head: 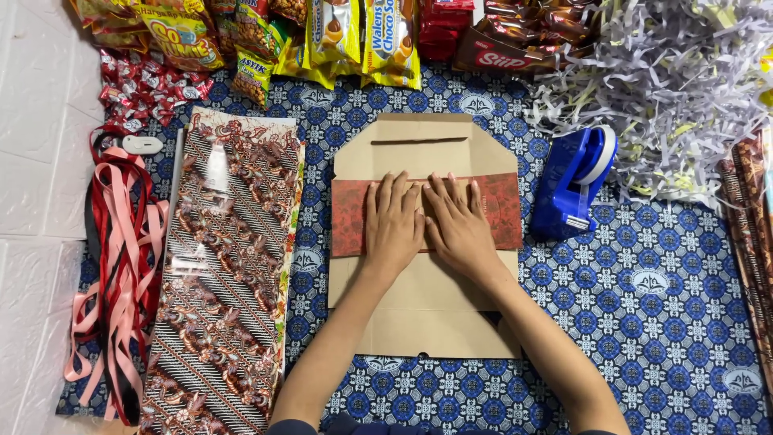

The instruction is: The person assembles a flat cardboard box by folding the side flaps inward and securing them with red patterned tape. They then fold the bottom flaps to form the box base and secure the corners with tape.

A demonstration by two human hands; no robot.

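Blue-and-white patterned cloth (pixel 644 266) spread as work surface. Long stack of brown batik-print wrapping sheets (pixel 221 274) at left. Tangle of red, pink and black ribbons (pixel 117 266) further left, on white floor. Small white cutter (pixel 142 144) just above ribbons. Blue plastic tape dispenser (pixel 573 184) at right. Heap of shredded white paper (pixel 668 89) top right. Snack packets (pixel 322 36) and red-wrapped candies (pixel 145 89) along top edge.

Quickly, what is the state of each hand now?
Left hand: open, flat on the red patterned paper, holding nothing.
Right hand: open, flat on the same paper, holding nothing.
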